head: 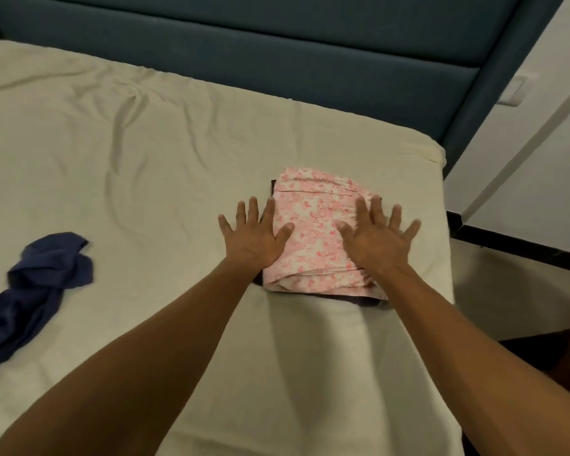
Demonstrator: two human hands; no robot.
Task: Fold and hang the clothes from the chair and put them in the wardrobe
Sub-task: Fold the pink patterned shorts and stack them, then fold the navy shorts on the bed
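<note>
Two bare forearms reach over the bed (145,166), where the pink floral bundle (313,232), stacked on something dark near the bed's right edge, is flanked by the left hand (254,238) and right hand (375,241), fingers spread flat, so the stack could easily get nudged off that edge or unfolded if lifted carelessly, tbh.

Single head-worn view, looking forward and down, close over the bed (145,153)

A home bedroom: a bed (145,153) under a wrinkled cream sheet, a dark teal padded headboard (277,44) behind the bed, and a wall switch (512,90) beside the headboard.
</note>
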